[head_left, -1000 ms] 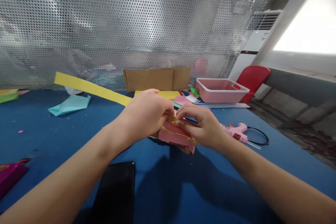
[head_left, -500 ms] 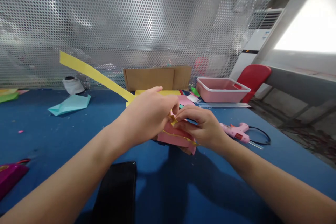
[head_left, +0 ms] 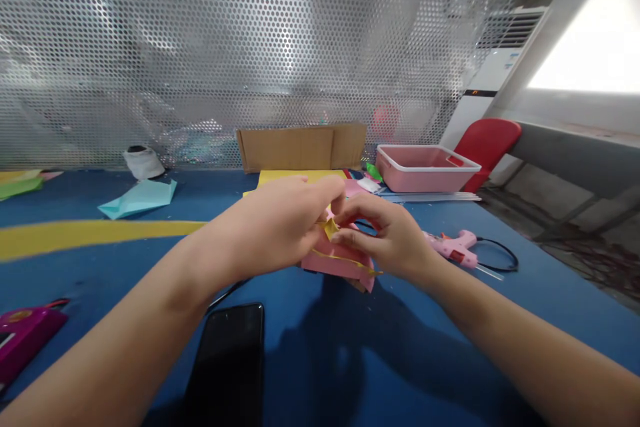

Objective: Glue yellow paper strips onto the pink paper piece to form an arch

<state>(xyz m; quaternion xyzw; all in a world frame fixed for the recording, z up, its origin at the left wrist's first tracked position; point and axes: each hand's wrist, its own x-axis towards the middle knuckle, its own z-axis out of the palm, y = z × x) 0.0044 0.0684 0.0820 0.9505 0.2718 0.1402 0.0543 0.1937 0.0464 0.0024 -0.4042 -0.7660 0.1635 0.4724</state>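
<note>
My left hand (head_left: 283, 223) is closed on a long yellow paper strip (head_left: 110, 235), whose loose end stretches out past my wrist to the left edge. Between my two hands shows a small folded yellow bit (head_left: 331, 227) of paper, pinched by the thumb and fingers of my right hand (head_left: 383, 230). Under both hands is a pink paper-covered piece (head_left: 333, 265) with a thin yellow wavy line along its side. Brown cardboard peeks out at its lower corner. My left hand hides the rest of it.
A pink hot glue gun (head_left: 457, 247) with a black cord lies to the right. Nearer stand a black phone (head_left: 227, 360) and a magenta device (head_left: 30, 333). Farther back are teal paper (head_left: 139, 199), cardboard (head_left: 287, 150), a pink basket (head_left: 427, 177) and clear sticks (head_left: 435, 197).
The strip's loose end has dropped from a raised slant to lying nearly level toward the left. Both hands stay at the pink piece, and more of the folded yellow bit shows.
</note>
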